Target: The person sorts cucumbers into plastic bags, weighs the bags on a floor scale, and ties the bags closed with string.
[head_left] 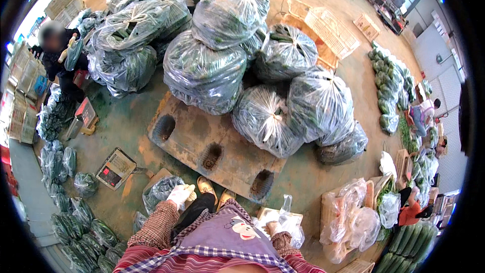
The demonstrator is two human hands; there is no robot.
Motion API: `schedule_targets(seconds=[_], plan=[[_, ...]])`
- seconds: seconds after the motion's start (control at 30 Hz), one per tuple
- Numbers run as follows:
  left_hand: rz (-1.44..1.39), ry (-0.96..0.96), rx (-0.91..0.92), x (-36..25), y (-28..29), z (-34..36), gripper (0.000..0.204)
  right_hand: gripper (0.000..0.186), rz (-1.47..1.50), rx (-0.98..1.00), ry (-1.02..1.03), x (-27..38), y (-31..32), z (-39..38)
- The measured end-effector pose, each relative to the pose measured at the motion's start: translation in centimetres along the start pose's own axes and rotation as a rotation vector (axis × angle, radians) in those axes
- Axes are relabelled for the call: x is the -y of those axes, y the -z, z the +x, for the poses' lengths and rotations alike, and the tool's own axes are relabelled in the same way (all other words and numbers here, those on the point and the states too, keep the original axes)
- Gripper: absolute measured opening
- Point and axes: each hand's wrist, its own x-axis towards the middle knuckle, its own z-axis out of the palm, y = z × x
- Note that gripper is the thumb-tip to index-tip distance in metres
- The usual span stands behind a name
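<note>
My left hand (180,194), in a white glove, hangs beside a filled plastic bag (160,192) with dark contents. Its fingers are loosely bent and a little apart, and nothing shows between them. Low on the right, my right hand (275,229) is at a clear plastic bag (288,227), fingers closed on its edge as far as I can see. That bag lies over a pale box (265,215). Between my hands hangs my purple apron (227,235), which hides part of the floor and the box.
Ahead, a worn pallet (202,136) carries big tied bags of green produce (207,71). A scale (116,168) lies left; bagged cucumbers (81,227) are lower left. A crate with crumpled plastic (348,217) stands right. A co-worker (60,60) stands far left; others sit far right.
</note>
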Motion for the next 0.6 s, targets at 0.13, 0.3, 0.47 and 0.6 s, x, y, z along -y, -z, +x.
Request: schedule_targets(seconds=[0.13,0.3,0.47,0.6], plan=[[-0.027,-0.038,-0.02,1.9,3.2,0.9,0.033,0.015,-0.27,-0.155,0.358,8.8,6.0,0.1],[-0.188,0.039,-0.122,2.0,8.7,-1.0,0.031,0.018,0.88,-0.193,0.101,21.1,10.5,-2.5],[-0.348,0.021,-0.213,3.4,12.4,0.9,0.025,0.013,0.789,-0.252,0.113,26.3,14.6,-2.9],[-0.314,0.012,-0.191,-2.0,13.3,1.3,0.025,0.012,0.874,-0.337,0.085,28.2,18.5,-2.5]])
